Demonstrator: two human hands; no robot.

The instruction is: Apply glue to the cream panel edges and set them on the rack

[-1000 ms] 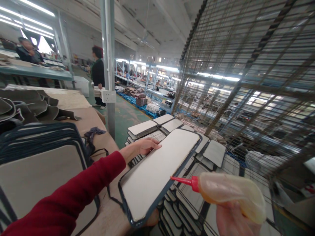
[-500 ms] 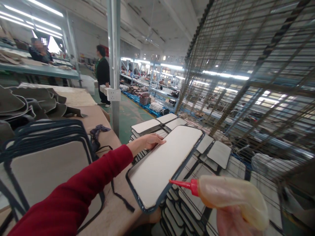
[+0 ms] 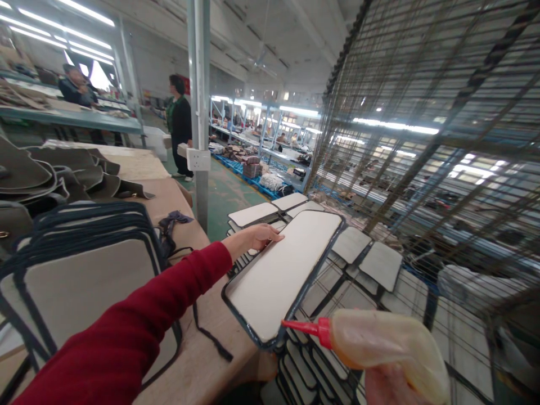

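Note:
My left hand (image 3: 262,236) grips the far left edge of a long pale panel with a dark blue border (image 3: 284,270), thumb on top and fingers beneath. The panel is held tilted in the air. In my right hand (image 3: 386,385) is a translucent squeeze bottle (image 3: 390,343) with a red nozzle (image 3: 306,328) and amber liquid low inside. The nozzle tip is at the panel's near right border, close to its lower corner. A wet shine shows along the near border. Most of my right hand is hidden behind the bottle.
Dark-edged panels (image 3: 88,275) are stacked on the brown-topped table (image 3: 211,332) at left, near grey pieces (image 3: 80,169). More panels (image 3: 382,264) lie on a rack beyond, under a raised wire grid (image 3: 422,112). A metal post (image 3: 201,112) stands ahead; two people are farther back.
The bottle has shifted left, its nozzle tip moving along the panel's border towards the lower corner. The panel has tilted and risen slightly, still in my left hand.

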